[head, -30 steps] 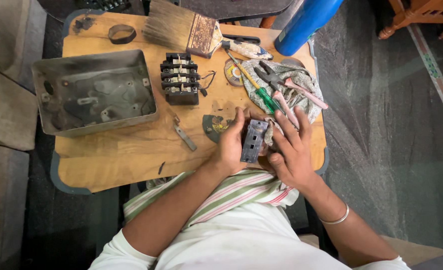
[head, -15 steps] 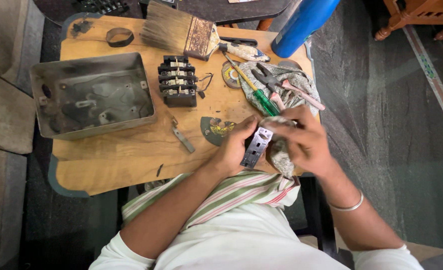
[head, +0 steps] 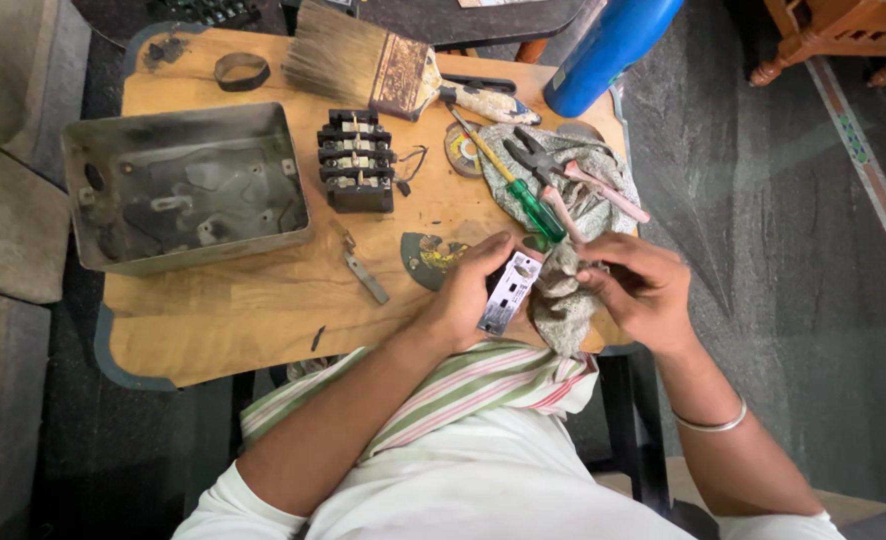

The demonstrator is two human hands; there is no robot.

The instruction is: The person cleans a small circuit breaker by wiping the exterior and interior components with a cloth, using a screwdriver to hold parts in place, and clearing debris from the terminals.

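Cleaning in progress: left hand grip grasps a small metal plate at the worktop 5 o'clock edge, right hand grip clenched on the rag against it; terminal block and metal box lie untouched at 10 o'clock.

A makeshift home repair corner: a small wooden tabletop on a grey carpeted floor carries a paintbrush, screwdriver, pliers and an open metal switch box.
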